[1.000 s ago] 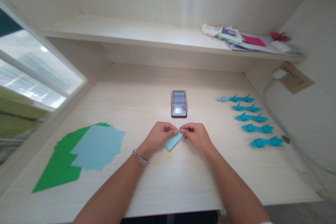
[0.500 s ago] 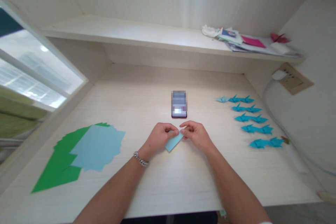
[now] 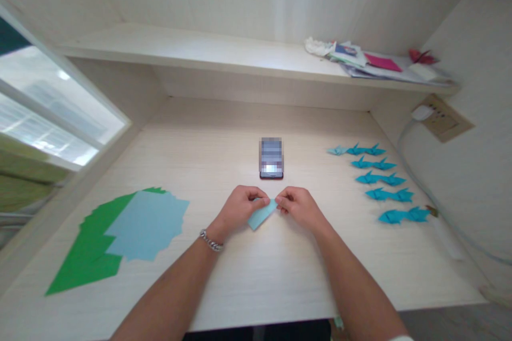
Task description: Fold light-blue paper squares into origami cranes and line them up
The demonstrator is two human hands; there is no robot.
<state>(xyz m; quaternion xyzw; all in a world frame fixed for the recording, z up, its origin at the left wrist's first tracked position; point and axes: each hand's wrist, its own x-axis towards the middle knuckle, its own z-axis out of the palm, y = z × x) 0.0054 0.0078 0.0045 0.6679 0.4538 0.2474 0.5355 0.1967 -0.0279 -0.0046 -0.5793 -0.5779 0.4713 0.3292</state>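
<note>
A small folded piece of light blue paper [image 3: 260,216] is held just above or on the desk, its far edge between my two hands. My left hand [image 3: 245,205] pinches it near the upper left edge, thumb on top. My right hand [image 3: 296,204] has thumb and fingertips closed on its right corner. The lower corner of the paper points toward me. Just beyond my hands lies a phone [image 3: 271,159] with a blurred screen. To the right, several blue folded paper cranes [image 3: 386,195] lie in rows.
Fanned sheets of light blue paper [image 3: 150,226] overlap green paper [image 3: 86,250] on the left of the desk. A shelf [image 3: 192,50] spans the back, with papers [image 3: 360,56] at its right. A cable [image 3: 420,181] runs from the wall socket [image 3: 448,117] down the right side.
My hands have moved slightly apart, showing more of the paper's upper edge between them. Both still grip the paper. The whole view has shifted a little.
</note>
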